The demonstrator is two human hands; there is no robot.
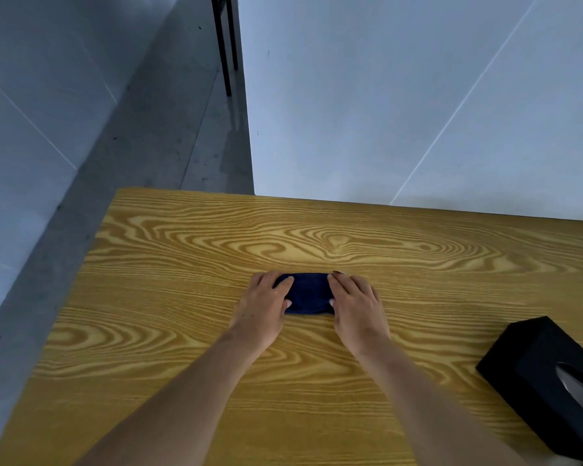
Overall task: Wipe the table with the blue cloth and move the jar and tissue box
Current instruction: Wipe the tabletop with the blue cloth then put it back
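A folded dark blue cloth [309, 293] lies flat on the wooden table [182, 264], near its middle. My left hand [265, 306] rests on the cloth's left end, fingers spread over it. Over the right end lies my right hand [357, 306], pressing down the same way. A black tissue box [539, 375] with a slot on top sits at the table's right side, partly cut off by the frame edge. No jar is in view.
The table's far edge meets a white wall [418, 95] on the right. Beyond the far left corner there is grey concrete floor [148, 146] and thin black furniture legs [226, 45].
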